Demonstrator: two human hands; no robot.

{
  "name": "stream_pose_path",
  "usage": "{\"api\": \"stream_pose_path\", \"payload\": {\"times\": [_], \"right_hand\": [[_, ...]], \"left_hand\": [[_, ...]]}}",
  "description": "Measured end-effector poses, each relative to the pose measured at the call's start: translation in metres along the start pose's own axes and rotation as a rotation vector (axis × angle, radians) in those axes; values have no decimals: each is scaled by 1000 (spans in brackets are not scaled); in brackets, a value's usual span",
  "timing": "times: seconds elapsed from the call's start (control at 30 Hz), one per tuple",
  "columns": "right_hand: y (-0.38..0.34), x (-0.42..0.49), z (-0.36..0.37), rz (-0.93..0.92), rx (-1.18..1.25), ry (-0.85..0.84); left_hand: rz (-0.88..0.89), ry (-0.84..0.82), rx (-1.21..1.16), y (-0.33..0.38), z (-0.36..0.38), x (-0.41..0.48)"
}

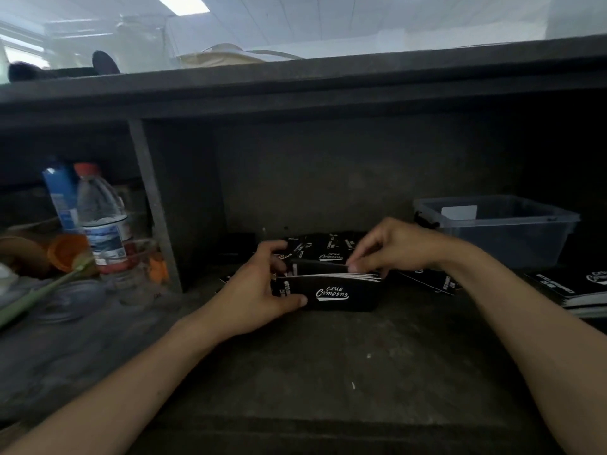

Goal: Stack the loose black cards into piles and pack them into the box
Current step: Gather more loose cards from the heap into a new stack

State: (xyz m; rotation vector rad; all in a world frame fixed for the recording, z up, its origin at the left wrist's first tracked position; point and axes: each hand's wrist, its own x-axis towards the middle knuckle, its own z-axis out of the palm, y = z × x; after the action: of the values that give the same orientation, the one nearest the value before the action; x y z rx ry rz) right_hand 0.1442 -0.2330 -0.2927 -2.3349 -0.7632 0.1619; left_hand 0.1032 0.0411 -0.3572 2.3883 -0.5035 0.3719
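Observation:
A pile of black cards (pixel 331 292) with white "Club Camping" lettering stands on edge at the middle of the dark work surface. My left hand (pixel 259 290) grips its left end, thumb across the front card. My right hand (pixel 391 246) pinches a single black card (pixel 317 266) at the top back of the pile. Loose black cards (pixel 323 246) lie scattered behind the hands, and more (pixel 433 282) spread out to the right. A clear plastic box (pixel 502 224) sits at the back right, apart from both hands.
A stacked pile of black cards (pixel 578 290) lies at the right edge. A water bottle (pixel 101 221), a blue carton (pixel 60 195) and orange lids (pixel 67 251) crowd the left compartment behind a divider post (pixel 154 205). A dark shelf (pixel 295 87) overhangs the work surface.

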Motion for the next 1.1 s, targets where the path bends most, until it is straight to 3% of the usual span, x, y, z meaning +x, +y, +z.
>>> {"api": "stream_pose_path", "payload": {"times": [0.13,0.2,0.23,0.3,0.37,0.47,0.63,0.77,0.83,1.0,1.1], "right_hand": [[-1,0,6,73,103,-121],[5,9,10,72,170,3],[11,15,13,63,135,128],[27,28,18,41,-166,328],[39,35,25,52,-400,300],[43,39,26,91,-457,306],[45,36,10,159,-368,609],[38,32,-1,71,12,709],[23,23,-5,74,219,615],[6,3,-2,152,240,-63],[5,1,-1,183,322,-224]], "left_hand": [[104,-36,50,1,1,0],[138,-103,56,3,-1,-2],[145,-125,43,2,-1,-2],[160,-124,2,0,-3,0],[202,-99,-25,-2,-4,0],[239,-132,-7,-3,-4,0],[294,-135,154,-8,-3,3],[297,-108,227,-12,-3,7],[293,-99,246,-13,-4,9],[247,-41,142,-15,-1,10],[175,1,41,-17,1,8]]}}
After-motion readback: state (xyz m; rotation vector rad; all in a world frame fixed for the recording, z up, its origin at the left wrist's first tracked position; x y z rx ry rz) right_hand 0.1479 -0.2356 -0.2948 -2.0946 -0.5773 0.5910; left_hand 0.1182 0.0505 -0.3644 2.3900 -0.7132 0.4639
